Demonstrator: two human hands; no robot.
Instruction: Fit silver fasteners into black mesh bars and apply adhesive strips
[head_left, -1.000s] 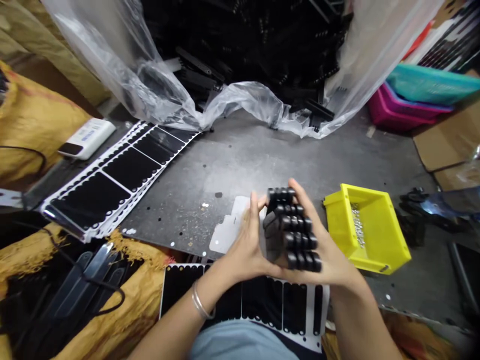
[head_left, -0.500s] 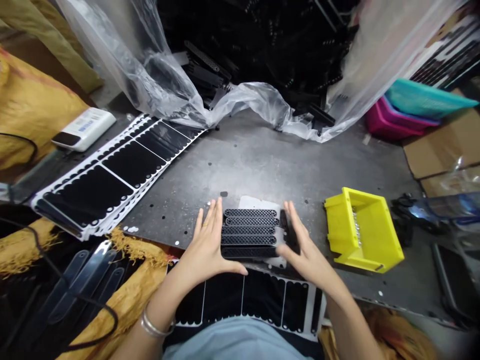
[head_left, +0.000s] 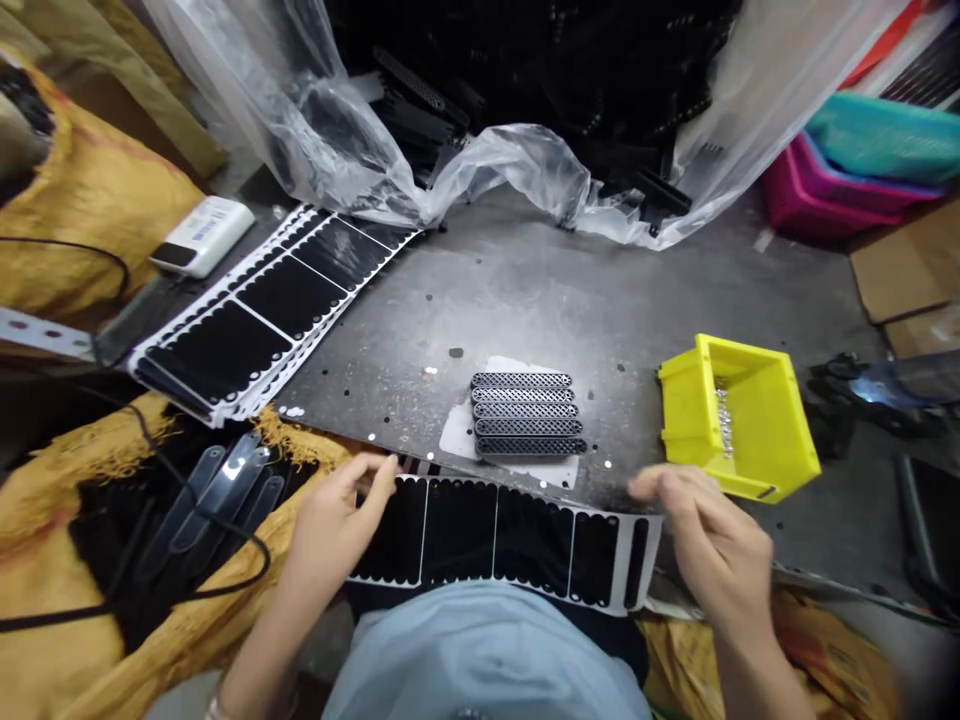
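Strips of black mesh (head_left: 529,415), five of them, lie side by side in a tight stack on a white paper sheet (head_left: 457,435) on the grey metal desk (head_left: 600,290). Both hands are below the stack and apart from it, with neither touching it. The left hand (head_left: 337,515) is half open, its fingers curved and their tips at the left end of a long sheet of black pads on white backing (head_left: 502,535), which runs along the near edge of the desk. The right hand (head_left: 709,530) hangs just past the sheet's right end, fingers loosely bent and holding nothing that shows, close to a yellow plastic bin (head_left: 739,420) with small metal pieces (head_left: 722,420) inside. A second sheet of black pads (head_left: 262,310) lies slantwise on the left of the desk, beyond it a white power bank (head_left: 201,236). Clear plastic bag (head_left: 502,170) bunches along the far edge, around a heap of black parts (head_left: 540,60). Clear strips (head_left: 225,490) rest on a yellow sack (head_left: 90,190) at left, and pink and teal baskets (head_left: 847,190) sit at far right.
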